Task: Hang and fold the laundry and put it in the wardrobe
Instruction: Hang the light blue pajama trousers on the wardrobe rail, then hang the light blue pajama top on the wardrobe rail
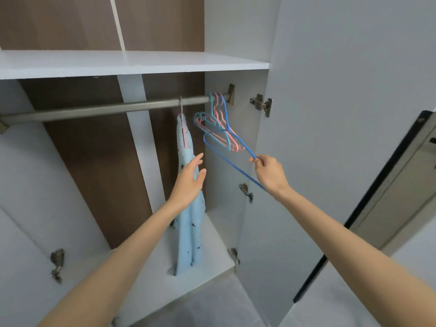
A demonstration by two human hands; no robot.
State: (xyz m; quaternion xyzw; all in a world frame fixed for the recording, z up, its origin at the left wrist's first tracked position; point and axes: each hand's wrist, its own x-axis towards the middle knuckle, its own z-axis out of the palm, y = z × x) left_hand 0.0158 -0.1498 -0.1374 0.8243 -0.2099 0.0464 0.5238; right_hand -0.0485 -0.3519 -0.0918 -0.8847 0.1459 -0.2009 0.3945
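Your right hand (pixel 270 173) pinches 1 blue hanger (pixel 241 144) to lift it off the rail (pixel 106 109); your left hand (pixel 188 182), spread, hovers near the garment (pixel 188 232).

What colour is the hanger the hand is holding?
Blue. The hanger pinched by the right hand shows best in the head view.

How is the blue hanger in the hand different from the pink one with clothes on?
The blue hanger is bare; the pink hanger carries a light blue garment. The blue hanger tilts outward, pinched by the right hand; the pink hanger hangs straight. Both hook over the rail.
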